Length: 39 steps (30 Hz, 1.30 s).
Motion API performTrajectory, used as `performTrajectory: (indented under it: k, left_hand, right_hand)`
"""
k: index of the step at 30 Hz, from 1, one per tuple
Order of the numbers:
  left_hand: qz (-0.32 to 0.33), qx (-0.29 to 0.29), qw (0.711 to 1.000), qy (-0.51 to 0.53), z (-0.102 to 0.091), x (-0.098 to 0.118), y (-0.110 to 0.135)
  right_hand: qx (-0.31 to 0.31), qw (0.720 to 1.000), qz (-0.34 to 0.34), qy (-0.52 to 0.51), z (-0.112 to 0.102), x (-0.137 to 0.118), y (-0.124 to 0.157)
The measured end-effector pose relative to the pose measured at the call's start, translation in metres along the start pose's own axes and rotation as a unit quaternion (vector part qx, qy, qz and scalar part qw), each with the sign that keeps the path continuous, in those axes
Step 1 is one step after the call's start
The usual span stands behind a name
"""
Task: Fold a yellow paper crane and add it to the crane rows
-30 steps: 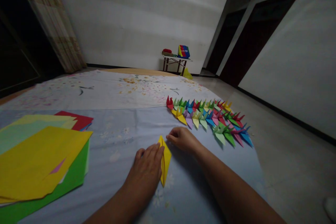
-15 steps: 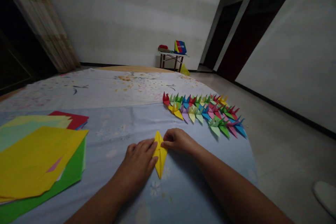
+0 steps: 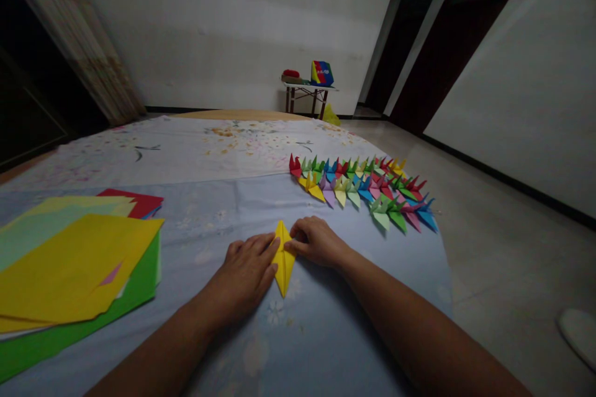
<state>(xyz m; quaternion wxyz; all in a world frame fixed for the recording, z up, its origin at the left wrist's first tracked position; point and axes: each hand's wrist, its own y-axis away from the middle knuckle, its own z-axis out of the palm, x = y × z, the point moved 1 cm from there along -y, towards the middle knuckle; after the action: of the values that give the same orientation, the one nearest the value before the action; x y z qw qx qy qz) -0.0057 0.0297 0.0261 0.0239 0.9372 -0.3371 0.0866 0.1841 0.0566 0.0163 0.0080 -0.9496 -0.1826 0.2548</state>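
Yellow sheet tops the loose stack of coloured paper sheets (image 3: 69, 267) at far left. Five colours show in it: yellow, green below, pale green and pale yellow behind, one red corner at the back. The stack lies on a pale blue floral bedsheet (image 3: 223, 205) spread over the floor.

Left hand (image 3: 244, 267): palm down, flat, fingers stretched out. Its fingertips press the left edge of one yellow folded paper piece (image 3: 283, 256), a long kite shape with a point at each end. The piece lies flat on the bedsheet between the two hands.

Right hand (image 3: 316, 242): fingers curled in, tips on the upper right edge of the piece. Pinching or only pressing, cannot tell.

Beyond and right of the hands are folded paper cranes (image 3: 363, 192) in two rough rows, in red, yellow, green, blue, purple and pink. They overlap, so no exact count; well over a dozen.

Far wall: one small wooden-legged table (image 3: 305, 94) bearing one multicoloured box (image 3: 321, 72) and one red object (image 3: 291, 73), too small to identify.

Far right on bare floor: one white rounded object (image 3: 577, 332), partly cut off.
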Motion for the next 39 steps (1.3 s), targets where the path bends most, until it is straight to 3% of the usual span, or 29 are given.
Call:
performTrajectory:
  k: [6,14,25,39]
  left_hand:
    - [-0.008,-0.024,1.0,-0.017,0.0,0.005,0.002]
    - [-0.019,-0.061,0.998,-0.02,-0.003,0.011,0.002]
    - [0.02,-0.065,0.998,0.005,-0.003,0.002,0.006]
    - [0.017,-0.084,0.996,0.023,-0.005,0.004,0.006]
  right_hand:
    - [-0.038,0.999,-0.01,0.007,-0.008,-0.003,0.006]
    - [-0.04,0.999,-0.007,0.034,-0.006,-0.005,0.007]
    - [-0.046,0.998,0.004,0.047,-0.006,-0.009,0.01]
    - [-0.03,0.996,0.001,0.081,-0.003,-0.014,0.023]
